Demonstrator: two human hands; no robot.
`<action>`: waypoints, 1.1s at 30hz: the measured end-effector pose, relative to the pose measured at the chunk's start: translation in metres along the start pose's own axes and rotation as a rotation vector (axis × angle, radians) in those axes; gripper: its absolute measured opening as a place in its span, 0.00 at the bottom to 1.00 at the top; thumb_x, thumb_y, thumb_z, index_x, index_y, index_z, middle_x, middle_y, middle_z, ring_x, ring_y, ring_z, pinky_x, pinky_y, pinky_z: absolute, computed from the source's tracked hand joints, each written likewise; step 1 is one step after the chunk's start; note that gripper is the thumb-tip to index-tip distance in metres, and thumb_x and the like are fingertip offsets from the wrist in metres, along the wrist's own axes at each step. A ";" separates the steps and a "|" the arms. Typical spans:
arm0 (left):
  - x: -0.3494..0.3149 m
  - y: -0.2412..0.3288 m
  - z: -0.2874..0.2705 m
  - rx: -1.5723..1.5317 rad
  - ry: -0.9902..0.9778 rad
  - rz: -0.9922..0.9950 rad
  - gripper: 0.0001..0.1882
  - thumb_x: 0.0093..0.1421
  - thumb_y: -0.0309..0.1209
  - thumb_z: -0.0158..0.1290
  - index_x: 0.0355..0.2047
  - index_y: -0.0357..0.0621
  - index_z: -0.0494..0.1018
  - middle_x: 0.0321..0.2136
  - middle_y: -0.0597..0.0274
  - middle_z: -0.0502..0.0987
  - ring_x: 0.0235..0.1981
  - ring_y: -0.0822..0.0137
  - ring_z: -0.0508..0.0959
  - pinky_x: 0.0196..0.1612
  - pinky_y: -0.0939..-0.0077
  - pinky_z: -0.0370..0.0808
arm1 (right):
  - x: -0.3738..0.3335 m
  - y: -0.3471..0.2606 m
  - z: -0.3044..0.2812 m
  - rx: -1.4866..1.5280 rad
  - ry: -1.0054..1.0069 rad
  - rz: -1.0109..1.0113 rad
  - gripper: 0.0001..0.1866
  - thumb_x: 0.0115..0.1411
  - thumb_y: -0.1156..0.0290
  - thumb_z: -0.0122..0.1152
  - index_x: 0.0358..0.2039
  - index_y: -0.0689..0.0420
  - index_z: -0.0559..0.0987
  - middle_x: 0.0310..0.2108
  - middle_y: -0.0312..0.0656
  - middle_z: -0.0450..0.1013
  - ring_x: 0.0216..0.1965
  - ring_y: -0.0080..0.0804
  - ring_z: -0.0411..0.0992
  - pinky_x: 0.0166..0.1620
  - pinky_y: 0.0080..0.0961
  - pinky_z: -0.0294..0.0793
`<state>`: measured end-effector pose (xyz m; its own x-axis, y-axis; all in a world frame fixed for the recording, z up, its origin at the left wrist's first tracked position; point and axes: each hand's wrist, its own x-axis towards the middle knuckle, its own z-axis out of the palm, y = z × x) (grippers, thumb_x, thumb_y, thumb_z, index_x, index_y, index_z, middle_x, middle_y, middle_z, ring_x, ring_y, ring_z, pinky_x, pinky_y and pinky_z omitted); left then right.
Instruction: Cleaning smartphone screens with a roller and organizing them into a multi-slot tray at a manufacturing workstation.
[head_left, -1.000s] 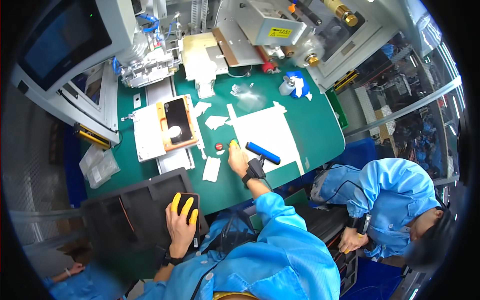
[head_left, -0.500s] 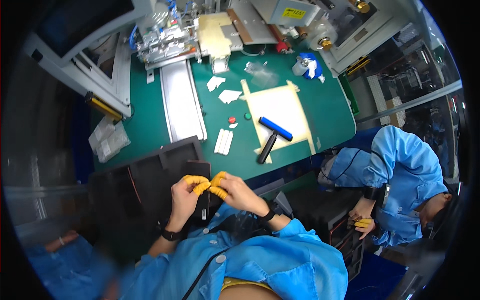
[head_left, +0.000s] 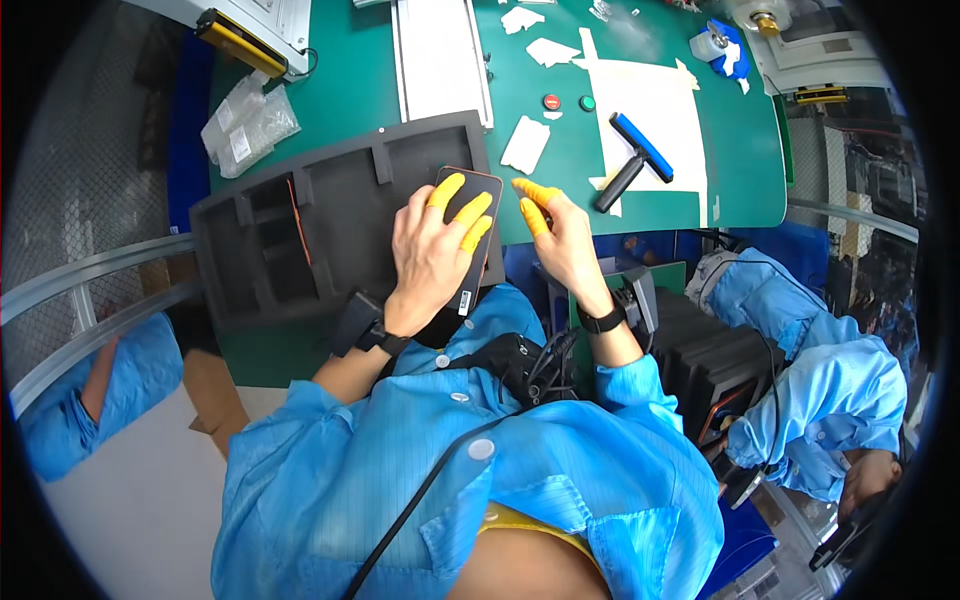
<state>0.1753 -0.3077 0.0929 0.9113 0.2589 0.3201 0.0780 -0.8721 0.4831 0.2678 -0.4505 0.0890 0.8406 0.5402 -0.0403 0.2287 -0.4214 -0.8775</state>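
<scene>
My left hand, yellow cots on several fingertips, lies spread over a flat dark slab-like device with a thin orange edge and a small white label. The left thumb is mostly hidden. The device rests at the right end of a black foam tray, and the hand covers its middle. Just right of the tray, my right hand is raised, its yellow-capped thumb and forefinger apart with nothing visible between them. Another orange-edged piece stands in a tray compartment.
On the green table are white strips, a red button, a green button and a blue roller on a taped white sheet. Clear plastic bags lie far left. A co-worker sits at right.
My hands, pinched together over the device before, have come apart. The left now lies on the device; the right has moved off to the right. The view has shifted nearer to me.
</scene>
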 end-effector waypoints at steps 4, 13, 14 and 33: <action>0.001 0.002 0.007 0.046 -0.066 -0.024 0.15 0.48 0.32 0.54 0.38 0.51 0.74 0.42 0.59 0.69 0.44 0.55 0.64 0.43 0.64 0.64 | 0.008 -0.008 0.003 -0.025 -0.060 0.067 0.12 0.51 0.76 0.53 0.38 0.62 0.74 0.25 0.49 0.69 0.23 0.40 0.68 0.27 0.26 0.65; 0.004 0.004 0.009 0.087 -0.100 -0.033 0.15 0.47 0.33 0.54 0.39 0.54 0.74 0.43 0.60 0.68 0.45 0.55 0.64 0.43 0.64 0.65 | 0.013 -0.007 0.004 -0.007 -0.071 0.134 0.11 0.49 0.77 0.55 0.35 0.64 0.76 0.22 0.48 0.69 0.18 0.32 0.67 0.22 0.23 0.64; 0.004 0.004 0.009 0.085 -0.106 -0.037 0.15 0.47 0.33 0.54 0.39 0.54 0.74 0.43 0.60 0.68 0.45 0.55 0.64 0.43 0.64 0.65 | 0.014 -0.007 0.004 0.001 -0.062 0.134 0.11 0.49 0.77 0.55 0.35 0.64 0.76 0.22 0.48 0.69 0.18 0.31 0.67 0.22 0.23 0.64; 0.003 0.002 0.010 0.125 -0.139 -0.015 0.17 0.46 0.32 0.54 0.39 0.55 0.74 0.43 0.61 0.68 0.45 0.56 0.64 0.42 0.63 0.63 | 0.014 -0.006 0.007 -0.154 -0.054 0.118 0.08 0.47 0.77 0.57 0.28 0.66 0.76 0.21 0.52 0.69 0.21 0.44 0.69 0.24 0.31 0.66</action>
<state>0.1822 -0.3129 0.0861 0.9561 0.2201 0.1937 0.1341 -0.9157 0.3788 0.2750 -0.4352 0.0899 0.8395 0.5167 -0.1680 0.2058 -0.5886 -0.7818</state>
